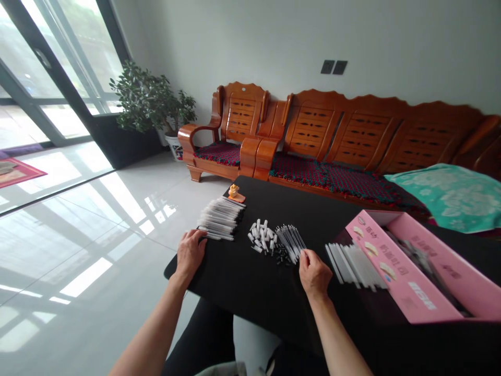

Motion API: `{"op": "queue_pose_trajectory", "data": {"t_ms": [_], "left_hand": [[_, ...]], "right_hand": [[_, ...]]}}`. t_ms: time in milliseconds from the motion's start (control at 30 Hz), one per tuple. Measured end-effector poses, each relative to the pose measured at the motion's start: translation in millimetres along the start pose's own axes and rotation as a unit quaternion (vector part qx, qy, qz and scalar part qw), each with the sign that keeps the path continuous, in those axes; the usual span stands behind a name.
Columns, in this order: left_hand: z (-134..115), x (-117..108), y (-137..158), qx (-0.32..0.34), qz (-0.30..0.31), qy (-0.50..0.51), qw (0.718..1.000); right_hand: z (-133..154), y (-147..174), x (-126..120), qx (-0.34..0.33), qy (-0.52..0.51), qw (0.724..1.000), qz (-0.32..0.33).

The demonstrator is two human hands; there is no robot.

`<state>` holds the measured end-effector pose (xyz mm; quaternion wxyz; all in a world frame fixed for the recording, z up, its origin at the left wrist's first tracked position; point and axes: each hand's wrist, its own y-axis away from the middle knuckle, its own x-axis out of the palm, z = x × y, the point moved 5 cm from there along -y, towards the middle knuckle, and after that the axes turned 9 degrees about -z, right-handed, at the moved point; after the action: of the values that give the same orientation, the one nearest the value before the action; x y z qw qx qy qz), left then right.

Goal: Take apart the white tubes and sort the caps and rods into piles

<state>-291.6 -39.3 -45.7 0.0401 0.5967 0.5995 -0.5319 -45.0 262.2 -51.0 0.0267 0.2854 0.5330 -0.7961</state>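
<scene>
My left hand (191, 255) is at the left of the black table, thumb and fingertips closed on the end of the nearest pen. That pen lies along a row of white, translucent pens (221, 216) with dark tips. My right hand (314, 272) pinches the near end of a pen refill at the edge of a fanned bundle of thin refills (290, 243). Between my hands lie a heap of short white caps (261, 236) and a scatter of small black parts (282, 256). Right of my right hand, white translucent tubes (354, 265) lie side by side.
A pink open box (415, 271) stands on the table (250, 287) at the right, against the tubes. A small yellow figurine (234, 191) sits at the far left corner. Behind are a wooden sofa (348, 130), a turquoise cloth (450, 196) and a potted plant (146, 102).
</scene>
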Motion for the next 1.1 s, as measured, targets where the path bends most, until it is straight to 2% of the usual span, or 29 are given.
{"op": "queue_pose_trajectory", "data": {"t_ms": [200, 600, 767, 900, 1100], "left_hand": [[-1.1, 5.1, 5.5, 0.021, 0.041, -0.011, 0.999], [-12.8, 1.9, 6.6, 0.051, 0.064, -0.012, 0.997], [-21.4, 5.4, 10.5, 0.095, 0.097, 0.011, 0.991], [-50.5, 7.3, 16.9, 0.138, 0.137, 0.046, 0.98], [-126.0, 23.3, 13.0, 0.214, 0.166, 0.146, 0.951]], "right_hand": [[0.7, -0.1, -0.1, 0.0, 0.004, 1.0, 0.004], [1.6, 0.2, 0.4, -0.003, 0.0, 1.0, 0.01], [1.6, -0.5, -1.4, -0.003, -0.002, 1.0, 0.004], [6.5, -2.1, -3.0, -0.014, -0.033, 0.999, -0.007], [33.8, 1.1, -2.4, -0.066, -0.114, 0.99, 0.039]]}}
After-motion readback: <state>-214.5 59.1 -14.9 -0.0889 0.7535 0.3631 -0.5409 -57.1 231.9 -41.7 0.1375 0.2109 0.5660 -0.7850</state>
